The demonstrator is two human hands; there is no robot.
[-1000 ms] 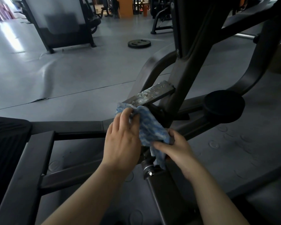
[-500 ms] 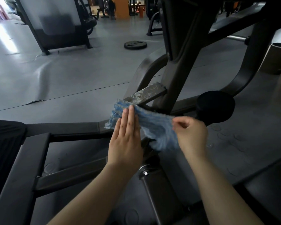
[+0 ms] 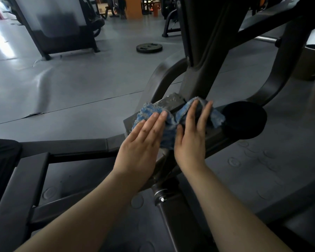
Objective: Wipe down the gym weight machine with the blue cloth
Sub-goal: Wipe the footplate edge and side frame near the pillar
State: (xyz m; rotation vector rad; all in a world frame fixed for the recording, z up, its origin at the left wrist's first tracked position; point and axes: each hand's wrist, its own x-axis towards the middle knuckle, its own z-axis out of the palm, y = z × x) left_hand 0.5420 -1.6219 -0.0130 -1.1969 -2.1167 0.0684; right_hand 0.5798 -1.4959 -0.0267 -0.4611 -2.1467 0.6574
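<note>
Your left hand [image 3: 144,140] lies flat on the blue cloth [image 3: 173,120], fingers straight & close together, palm down, pressing the fuzzy terry fabric onto the weight machine [image 3: 207,57]. Your right hand [image 3: 191,137] is flat too, fingers straight & slightly spread, laid over the cloth's right part; thumb sits beside the fabric. Neither hand curls round anything.

The cloth is rumpled, blue w/ paler patches, frayed edges. It drapes over a flat rectangular metal plate [image 3: 171,102] w/ a scuffed, speckled grey top, right where the plate meets the machine's dark upright post. One corner of the cloth pokes out left of your left hand, another hangs right, near a round black matte knob [image 3: 244,120].

The frame is dark smooth-painted tube: curved arms behind, straight bars below left, a shiny bolt [image 3: 161,198] under your wrists. The floor [image 3: 71,91] is grey rubber matting w/ round raised studs on the right & a lifted seam on the left. A black disc weight plate [image 3: 149,47] lies flat on the floor farther back.
</note>
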